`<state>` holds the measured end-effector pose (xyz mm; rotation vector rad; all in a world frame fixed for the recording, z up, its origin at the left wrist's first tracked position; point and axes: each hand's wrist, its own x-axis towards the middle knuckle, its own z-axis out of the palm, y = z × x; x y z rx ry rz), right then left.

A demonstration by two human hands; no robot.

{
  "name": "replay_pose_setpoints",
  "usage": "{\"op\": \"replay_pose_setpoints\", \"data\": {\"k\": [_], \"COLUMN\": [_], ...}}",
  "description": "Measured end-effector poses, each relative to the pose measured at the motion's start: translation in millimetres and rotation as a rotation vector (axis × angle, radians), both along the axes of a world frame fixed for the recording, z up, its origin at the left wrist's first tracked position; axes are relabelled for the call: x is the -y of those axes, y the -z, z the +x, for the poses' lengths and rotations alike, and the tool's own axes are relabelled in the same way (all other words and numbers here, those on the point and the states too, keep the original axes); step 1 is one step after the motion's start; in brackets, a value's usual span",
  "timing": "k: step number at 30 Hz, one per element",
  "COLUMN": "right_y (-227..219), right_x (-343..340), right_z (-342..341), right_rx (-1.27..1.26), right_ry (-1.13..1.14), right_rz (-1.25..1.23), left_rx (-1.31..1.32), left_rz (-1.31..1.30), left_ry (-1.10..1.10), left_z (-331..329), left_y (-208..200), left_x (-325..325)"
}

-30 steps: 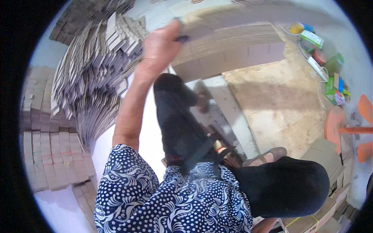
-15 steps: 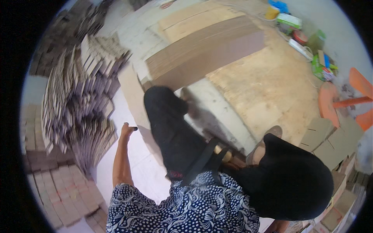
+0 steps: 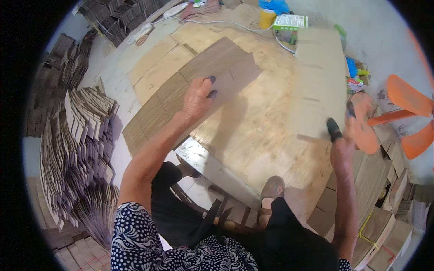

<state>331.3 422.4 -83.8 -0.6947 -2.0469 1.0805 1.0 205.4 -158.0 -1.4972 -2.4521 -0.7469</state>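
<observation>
Two hands at work here: the right hand (image 3: 342, 128), forearm running straight up from below, has its grip pinching one cardboard sheet (image 3: 318, 86) by the near end, held above the right side of the tan board (image 3: 262, 131). Over on the left, forearm slanting inward, the left hand (image 3: 198, 95) curls above one long cardboard stack (image 3: 158, 105), but whether that grip has hold of anything, I can't tell!

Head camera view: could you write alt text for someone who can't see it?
A person's right hand holds a cardboard sheet by its near end, while the left hand is over a long cardboard stack. Fanned-out cardboard pieces lie at the left, an orange object at the right.
</observation>
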Motion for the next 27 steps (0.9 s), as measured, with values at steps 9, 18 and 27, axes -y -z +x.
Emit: {"op": "replay_pose_setpoints", "data": {"k": [9,18,27], "right_y": [30,26,14], "right_x": [-7,17,27], "right_z": [-101,-131,-110], "right_rx": [-0.036,0.051,0.027], "right_ry": [-0.144,-0.245,-0.178], "right_rz": [0.202,0.284,0.445], "left_rx": [-0.140,0.130,0.012], "left_rz": [-0.231,-0.546,-0.109], "left_ry": [-0.157,-0.060,-0.088], "left_z": [-40,-50,-42], "left_y": [8,3,-24], "left_x": [-41,-43,-33]}}
